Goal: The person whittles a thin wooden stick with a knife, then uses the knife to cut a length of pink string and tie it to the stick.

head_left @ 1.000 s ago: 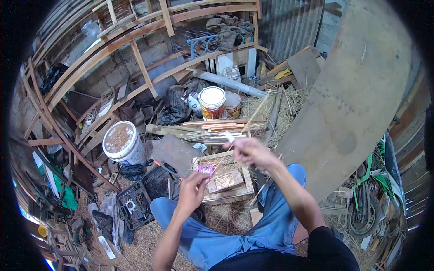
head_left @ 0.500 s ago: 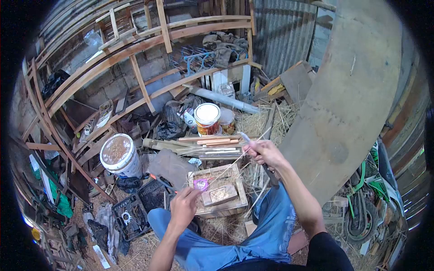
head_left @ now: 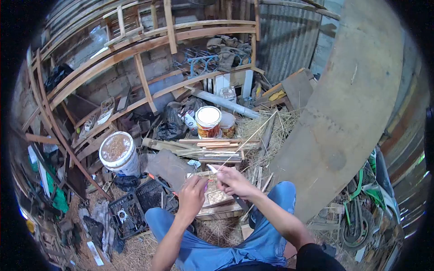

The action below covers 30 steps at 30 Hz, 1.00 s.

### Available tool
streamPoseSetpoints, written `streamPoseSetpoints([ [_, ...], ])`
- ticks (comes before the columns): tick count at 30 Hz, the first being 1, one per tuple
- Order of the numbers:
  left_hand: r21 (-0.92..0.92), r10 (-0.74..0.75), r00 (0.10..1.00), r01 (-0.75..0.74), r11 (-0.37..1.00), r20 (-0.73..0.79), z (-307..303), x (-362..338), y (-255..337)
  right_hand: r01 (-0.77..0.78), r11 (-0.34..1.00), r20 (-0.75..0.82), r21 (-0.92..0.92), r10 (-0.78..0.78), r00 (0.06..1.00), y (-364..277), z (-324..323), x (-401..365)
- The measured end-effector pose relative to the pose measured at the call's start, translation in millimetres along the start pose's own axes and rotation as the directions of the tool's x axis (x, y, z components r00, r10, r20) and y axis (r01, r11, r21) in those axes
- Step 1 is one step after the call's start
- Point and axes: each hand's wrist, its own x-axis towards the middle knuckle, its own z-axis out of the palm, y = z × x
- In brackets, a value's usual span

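Note:
My right hand (head_left: 233, 181) is wrapped around a knife (head_left: 211, 169); its pale blade points up and left, and its dark handle sticks out below the fist. A thin bamboo strip (head_left: 258, 130) slants from between my hands up to the right, and the blade lies close against it. My left hand (head_left: 191, 196) has its fingers pinched at the lower end of the strip, close to the right hand. Beneath both hands stands a low wooden box (head_left: 220, 212) with a small wood block (head_left: 216, 197) on top, partly hidden by the hands.
Ahead lie bundled strips and sticks (head_left: 217, 144), with a paint can (head_left: 208, 122) behind. To the left are a bucket of shavings (head_left: 118, 151) and an opened black tool case (head_left: 129, 212). A large board (head_left: 341, 99) leans at right, near a wheel (head_left: 357, 230).
My right hand has moved left and down with the knife, closer to the left hand. The strip's far end now points higher. My left hand has shifted slightly right.

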Motion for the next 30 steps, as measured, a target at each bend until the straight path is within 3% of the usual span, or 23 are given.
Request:
streamPoseSetpoints([
  [2, 0.005, 0.024, 0.999, -0.024, 1.0, 0.026, -4.3, -1.7, 4.2, 0.051, 0.999, 0.034, -0.001, -0.051, 0.998, 7.3, -9.6, 8.6],
  [4, 0.033, 0.01, 0.999, -0.012, 0.999, 0.044, -11.2, -9.9, -2.0, -0.013, 0.999, -0.156, -0.031, 0.008, 0.988, -5.3, -29.2, 10.1],
  [5, 0.052, 0.031, 0.999, -0.033, 0.998, 0.04, -13.3, -17.6, -11.2, 0.031, 0.997, -0.208, -0.076, -0.046, 0.977, -11.3, -39.8, 7.7],
  [12, 0.081, 0.045, 0.996, -0.052, 0.995, 0.08, -32.3, -30.4, -18.9, -0.007, 0.997, -0.17, -0.071, -0.005, 0.985, -31.8, -88.2, -7.0],
  [18, 0.222, -0.046, 0.999, 0.044, 0.974, 0.002, -61.6, -39.0, -51.2, 0.216, 0.974, -0.593, -0.076, -0.218, 0.775, -57.4, -166.5, -25.4],
  [20, 0.211, -0.107, 0.994, 0.109, 0.971, -0.023, -62.3, -40.0, -62.4, 0.142, 0.986, -0.587, -0.084, -0.165, 0.792, -60.9, -163.7, -30.5],
  [22, 0.24, -0.03, 0.998, 0.041, 0.97, -0.051, -53.5, -38.2, -75.3, 0.071, 0.993, -0.582, -0.097, -0.115, 0.805, -58.8, -151.3, -27.9],
  [23, 0.235, -0.039, 0.999, 0.045, 0.971, -0.03, -53.3, -33.3, -71.6, 0.12, 0.865, -0.526, -0.488, -0.401, 0.75, -49.6, -137.1, -17.8],
  [24, 0.234, -0.038, 0.999, 0.045, 0.971, -0.031, -53.5, -26.8, -67.5, 0.131, 0.59, -0.36, -0.796, -0.637, 0.682, -47.6, -117.3, -9.8],
  [26, 0.309, 0.045, 0.999, -0.04, 0.95, -0.009, -56.9, -14.6, -60.5, 0.15, 0.558, -0.284, -0.816, -0.613, 0.738, -53.7, -82.0, -11.7],
  [28, 0.348, 0.046, 0.999, -0.048, 0.936, 0.016, -64.8, -7.4, -59.4, 0.285, 0.231, 0.016, -0.93, -0.751, 0.661, -26.5, -71.0, 4.5],
  [29, 0.385, 0.044, 0.999, -0.051, 0.921, 0.029, -69.2, -2.4, -58.8, 0.287, 0.233, 0.014, -0.929, -0.753, 0.658, -15.4, -65.7, 6.6],
  [30, 0.39, 0.042, 0.999, -0.05, 0.92, 0.028, -75.2, 3.9, -56.2, 0.277, 0.31, -0.002, -0.909, -0.669, 0.743, -7.5, -57.4, 7.0],
])
